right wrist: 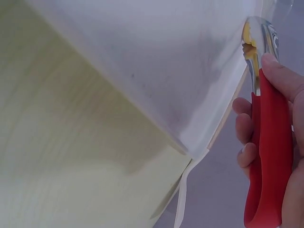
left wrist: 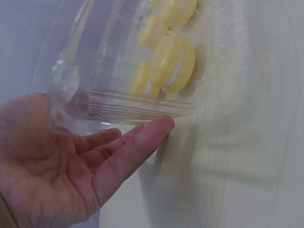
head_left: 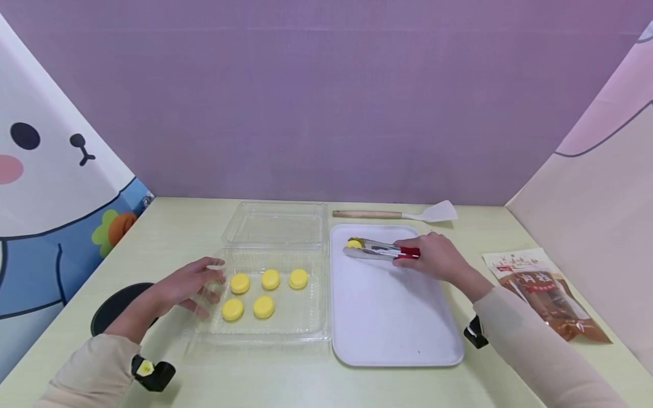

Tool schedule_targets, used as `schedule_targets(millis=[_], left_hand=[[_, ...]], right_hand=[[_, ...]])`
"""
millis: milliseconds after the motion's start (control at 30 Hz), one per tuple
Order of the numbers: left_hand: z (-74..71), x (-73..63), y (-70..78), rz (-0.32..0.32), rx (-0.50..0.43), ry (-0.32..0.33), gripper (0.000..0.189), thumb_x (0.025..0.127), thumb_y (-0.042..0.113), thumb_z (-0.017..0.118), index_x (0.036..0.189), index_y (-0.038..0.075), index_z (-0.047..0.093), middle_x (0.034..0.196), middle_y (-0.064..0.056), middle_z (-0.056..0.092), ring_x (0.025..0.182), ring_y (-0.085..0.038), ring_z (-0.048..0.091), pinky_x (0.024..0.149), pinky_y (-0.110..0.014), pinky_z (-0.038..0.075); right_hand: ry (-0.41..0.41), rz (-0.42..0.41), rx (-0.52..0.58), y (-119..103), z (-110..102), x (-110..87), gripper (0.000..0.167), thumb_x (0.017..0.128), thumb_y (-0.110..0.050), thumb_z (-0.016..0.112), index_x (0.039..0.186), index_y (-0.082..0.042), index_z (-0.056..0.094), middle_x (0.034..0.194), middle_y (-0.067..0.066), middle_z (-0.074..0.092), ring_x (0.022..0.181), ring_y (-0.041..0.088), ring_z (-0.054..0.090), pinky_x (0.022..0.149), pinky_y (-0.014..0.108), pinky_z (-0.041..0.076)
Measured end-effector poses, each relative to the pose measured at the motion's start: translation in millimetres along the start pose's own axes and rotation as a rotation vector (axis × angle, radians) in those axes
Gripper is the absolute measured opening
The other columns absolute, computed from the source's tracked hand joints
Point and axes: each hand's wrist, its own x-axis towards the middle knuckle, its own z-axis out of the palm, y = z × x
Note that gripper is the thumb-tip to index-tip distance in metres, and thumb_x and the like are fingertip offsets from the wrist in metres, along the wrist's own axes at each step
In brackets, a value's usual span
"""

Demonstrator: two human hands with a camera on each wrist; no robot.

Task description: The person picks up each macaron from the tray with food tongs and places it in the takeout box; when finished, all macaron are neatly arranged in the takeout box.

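My right hand (head_left: pixel 433 254) grips red-handled metal tongs (right wrist: pixel 273 142), its thumb and fingers wrapped round the handles. A yellow macaron (head_left: pixel 353 244) sits between the tong tips, over the far left corner of the white tray (head_left: pixel 393 317). To the left, a clear plastic clamshell box (head_left: pixel 311 334) lies with its lid folded back. Several yellow macarons (head_left: pixel 263 306) with a pale filling stand in its base in two loose rows. At the box's left wall rests my left hand (head_left: pixel 186 286), fingers extended along the ribbed side, thumb (left wrist: pixel 152 135) right by its lower edge.
Behind the tray lies a white spatula (head_left: pixel 433 212) with a wooden handle. A brown and white food packet (head_left: pixel 546 294) is on the right of the table. A round black pan or dish (head_left: pixel 114 306) is partly hidden behind the left forearm. A purple wall (head_left: pixel 326 102) closes off the back.
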Motion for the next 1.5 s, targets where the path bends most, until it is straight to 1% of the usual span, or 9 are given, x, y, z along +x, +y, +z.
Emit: schedule_targets(millis=[200,367,533,733,933,1067,1167,1300,1500], left_hand=[[0.0,0.1,0.8,0.0,0.0,0.0,0.06,0.11,0.029,0.04,0.154,-0.005,0.021,0.128,-0.027,0.056,0.097,-0.024,0.065,0.074,-0.04,0.062],[0.0,0.1,0.4,0.003,-0.003,-0.005,0.06,0.11,0.029,0.04,0.154,-0.005,0.021,0.127,-0.027,0.056,0.097,-0.024,0.065,0.074,-0.041,0.062],[-0.6,-0.7,0.1,0.007,-0.01,-0.008,0.06,0.11,0.029,0.04,0.154,-0.005,0.021,0.129,-0.027,0.055,0.097,-0.024,0.065,0.074,-0.041,0.062],[-0.6,-2.7,0.6,0.005,-0.008,-0.004,0.06,0.109,0.029,0.041,0.154,-0.005,0.021,0.131,-0.029,0.054,0.096,-0.024,0.066,0.075,-0.04,0.062],[-1.1,-3.5,-0.2,0.005,-0.009,-0.006,0.06,0.11,0.03,0.04,0.155,-0.006,0.021,0.132,-0.029,0.054,0.096,-0.023,0.065,0.075,-0.04,0.062],[-1.2,-3.1,-1.3,0.005,-0.012,-0.007,0.06,0.11,0.029,0.04,0.155,-0.005,0.02,0.134,-0.029,0.052,0.096,-0.023,0.065,0.075,-0.04,0.062],[-1.3,-2.4,-1.6,0.007,-0.016,-0.007,0.06,0.11,0.029,0.04,0.155,-0.005,0.02,0.134,-0.029,0.052,0.096,-0.024,0.065,0.075,-0.041,0.062],[-1.3,-1.7,-1.0,0.011,-0.011,-0.008,0.06,0.11,0.03,0.04,0.155,-0.005,0.02,0.133,-0.029,0.052,0.097,-0.024,0.066,0.075,-0.041,0.061],[-0.2,-1.2,-0.4,0.007,-0.005,-0.008,0.06,0.11,0.03,0.04,0.155,-0.005,0.021,0.134,-0.03,0.052,0.096,-0.024,0.065,0.076,-0.04,0.061]], right_hand=[[0.005,-0.007,-0.009,-1.2,-5.4,-4.3,0.043,0.086,-0.033,0.082,0.122,-0.01,0.076,0.094,0.007,0.077,0.065,0.016,0.052,0.057,0.031,0.037],[0.012,-0.016,-0.002,-4.0,-15.8,-9.4,0.042,0.086,-0.033,0.082,0.121,-0.01,0.076,0.077,0.001,0.073,0.06,0.014,0.044,0.055,0.03,0.034],[0.026,-0.042,-0.003,-9.1,-31.1,-13.5,0.044,0.085,-0.033,0.082,0.121,-0.008,0.076,0.074,-0.004,0.073,0.057,0.011,0.045,0.054,0.03,0.036],[0.056,-0.132,-0.026,-18.9,-48.6,-15.3,0.043,0.084,-0.032,0.084,0.119,-0.009,0.077,0.063,-0.017,0.063,0.054,0.005,0.042,0.055,0.029,0.038],[0.079,-0.231,-0.03,-36.8,-61.5,-16.7,0.04,0.083,-0.031,0.084,0.117,-0.011,0.078,0.075,-0.011,0.071,0.055,0.002,0.043,0.055,0.027,0.04],[0.083,-0.29,-0.045,-53.0,-67.8,-16.0,0.038,0.083,-0.032,0.085,0.115,-0.012,0.079,0.076,-0.012,0.071,0.056,0.001,0.043,0.053,0.026,0.039],[0.068,-0.334,-0.065,-66.1,-70.1,-14.2,0.038,0.083,-0.033,0.084,0.115,-0.014,0.079,0.074,-0.014,0.068,0.056,0.0,0.045,0.053,0.024,0.039],[0.02,-0.385,-0.068,-82.8,-70.3,-10.7,0.038,0.085,-0.035,0.083,0.117,-0.014,0.078,0.077,-0.011,0.071,0.057,-0.001,0.049,0.053,0.023,0.041],[-0.05,-0.445,-0.063,-102.3,-64.8,-3.2,0.036,0.086,-0.036,0.082,0.115,-0.015,0.077,0.077,-0.012,0.07,0.058,-0.004,0.052,0.059,0.025,0.047]])
